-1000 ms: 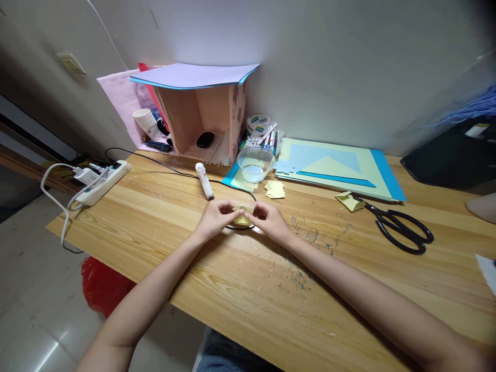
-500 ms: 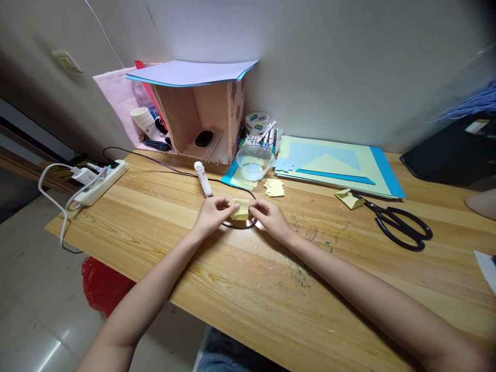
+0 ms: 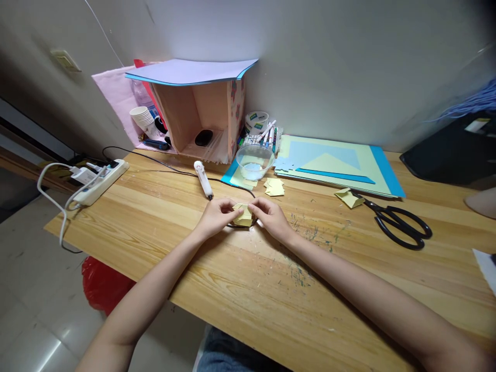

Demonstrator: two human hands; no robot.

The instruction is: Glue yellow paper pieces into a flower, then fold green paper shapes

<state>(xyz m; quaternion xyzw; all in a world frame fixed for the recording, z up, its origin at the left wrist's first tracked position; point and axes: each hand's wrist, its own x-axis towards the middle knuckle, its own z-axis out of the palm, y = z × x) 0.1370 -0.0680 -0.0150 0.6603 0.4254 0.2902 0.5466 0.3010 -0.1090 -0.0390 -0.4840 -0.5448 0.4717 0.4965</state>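
1. The left hand pinches a small folded yellow paper near the table's middle, thumb in front; the fingers behind it are hard to make out.
2. The right hand has its thumb and fingertips drawn close together on the paper's right edge (the palms hide much of the grip).
3. A black cable runs in from the far left and partly disappears behind both hands.
4. To the right, scissors have their blades mostly hidden by a yellow scrap.
5. The right border cuts off a black bag.
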